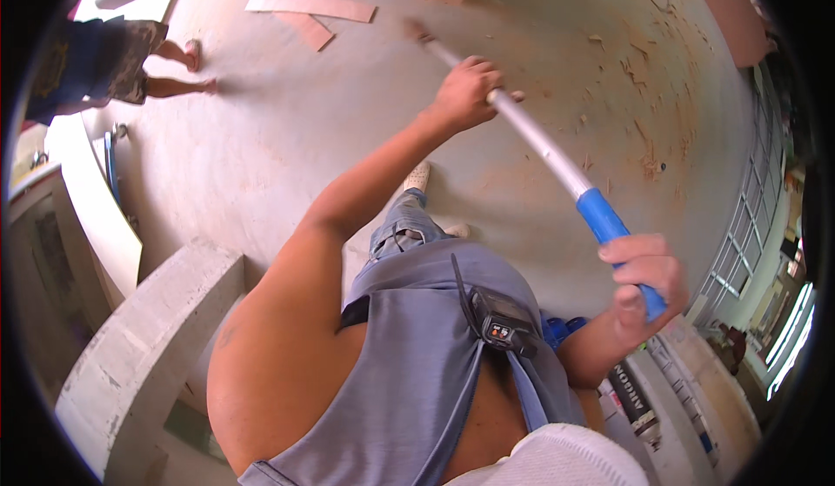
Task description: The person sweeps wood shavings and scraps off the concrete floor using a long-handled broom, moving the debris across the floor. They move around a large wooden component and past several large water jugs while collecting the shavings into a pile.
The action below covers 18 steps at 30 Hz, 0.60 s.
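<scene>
A long-handled broom (541, 143) with a silver pole and a blue grip slants across the floor in front of me. My left hand (470, 93) is wrapped around the pole, close to its far end. At the near end, my right hand (645, 279) closes around the blue grip. The brown far end of the broom is small and blurred, so its shape is unclear. Wood shavings (648, 160) and small scraps lie scattered on the floor to the right of the pole.
Flat wooden strips (317, 6) lie crossed on the floor (287, 138) ahead. Another person (113, 60) stands at far left. A pale curved frame (130, 347) is close on my left; a metal lattice (748, 199) runs along the right. Behind my right arm is a dark cylinder (633, 399).
</scene>
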### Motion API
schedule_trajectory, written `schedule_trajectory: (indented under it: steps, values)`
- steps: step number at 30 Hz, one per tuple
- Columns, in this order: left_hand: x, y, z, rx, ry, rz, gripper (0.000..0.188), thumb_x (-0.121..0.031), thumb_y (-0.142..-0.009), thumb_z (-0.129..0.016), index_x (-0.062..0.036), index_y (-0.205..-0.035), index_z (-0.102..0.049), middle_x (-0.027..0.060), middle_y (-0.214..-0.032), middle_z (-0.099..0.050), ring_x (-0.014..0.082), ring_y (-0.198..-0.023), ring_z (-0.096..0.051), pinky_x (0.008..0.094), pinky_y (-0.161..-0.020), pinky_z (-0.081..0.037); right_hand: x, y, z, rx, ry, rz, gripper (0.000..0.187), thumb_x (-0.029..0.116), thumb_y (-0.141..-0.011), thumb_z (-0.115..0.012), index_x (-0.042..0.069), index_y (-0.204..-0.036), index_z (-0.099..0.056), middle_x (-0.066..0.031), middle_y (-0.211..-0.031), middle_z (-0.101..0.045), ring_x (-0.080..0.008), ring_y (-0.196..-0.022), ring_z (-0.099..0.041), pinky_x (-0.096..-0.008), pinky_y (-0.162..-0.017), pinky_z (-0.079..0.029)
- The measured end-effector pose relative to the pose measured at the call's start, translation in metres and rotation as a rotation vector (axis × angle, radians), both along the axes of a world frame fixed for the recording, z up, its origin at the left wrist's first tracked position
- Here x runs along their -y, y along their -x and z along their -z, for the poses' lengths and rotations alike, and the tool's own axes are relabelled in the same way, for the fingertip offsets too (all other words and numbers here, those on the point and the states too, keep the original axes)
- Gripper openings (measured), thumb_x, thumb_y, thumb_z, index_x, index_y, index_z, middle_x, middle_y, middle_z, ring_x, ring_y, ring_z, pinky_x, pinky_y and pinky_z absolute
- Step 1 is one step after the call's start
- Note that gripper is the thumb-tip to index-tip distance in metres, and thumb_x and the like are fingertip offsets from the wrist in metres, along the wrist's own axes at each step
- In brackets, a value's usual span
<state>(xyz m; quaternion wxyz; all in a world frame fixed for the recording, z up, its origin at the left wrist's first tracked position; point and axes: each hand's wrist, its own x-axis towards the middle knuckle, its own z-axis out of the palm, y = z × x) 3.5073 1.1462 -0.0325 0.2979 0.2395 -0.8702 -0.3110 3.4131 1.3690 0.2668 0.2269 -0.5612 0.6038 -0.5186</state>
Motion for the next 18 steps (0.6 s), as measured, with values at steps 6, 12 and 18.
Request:
schedule_trajectory:
  steps: [6, 12, 18]
  values:
    - [-0.044, -0.071, 0.009, 0.232, -0.192, 0.109, 0.039, -0.037, -0.086, -0.078, -0.0093, -0.065, -0.061, 0.0108, -0.067, -0.063, 0.0327, -0.075, -0.064, 0.044, -0.075, -0.052, 0.018, 0.05, 0.037, 0.357, 0.037, 0.242, 0.012, 0.01, -0.084, -0.066, 0.0, -0.083, -0.06, -0.0207, -0.082, -0.069, -0.0228, -0.075, -0.064, -0.0366, -0.078, -0.052]
    - [-0.087, 0.035, 0.072, 0.35, -0.271, 0.133, 0.036, -0.04, -0.086, -0.077, -0.0086, -0.076, -0.066, 0.0144, -0.085, -0.069, 0.037, -0.09, -0.066, 0.049, -0.083, -0.051, -0.009, 0.012, 0.051, 0.135, -0.13, 0.095, 0.013, 0.006, -0.082, -0.07, 0.001, -0.079, -0.058, -0.0162, -0.08, -0.068, -0.0232, -0.07, -0.064, -0.0343, -0.069, -0.051]
    - [-0.082, 0.142, 0.062, -0.006, -0.156, 0.131, 0.034, -0.041, -0.086, -0.078, -0.0099, -0.078, -0.068, 0.0119, -0.09, -0.069, 0.0353, -0.1, -0.064, 0.0475, -0.091, -0.048, -0.027, 0.0, 0.046, -0.211, -0.176, 0.113, 0.013, 0.003, -0.077, -0.075, 0.004, -0.078, -0.061, -0.0105, -0.079, -0.069, -0.0248, -0.067, -0.069, -0.0322, -0.058, -0.051]
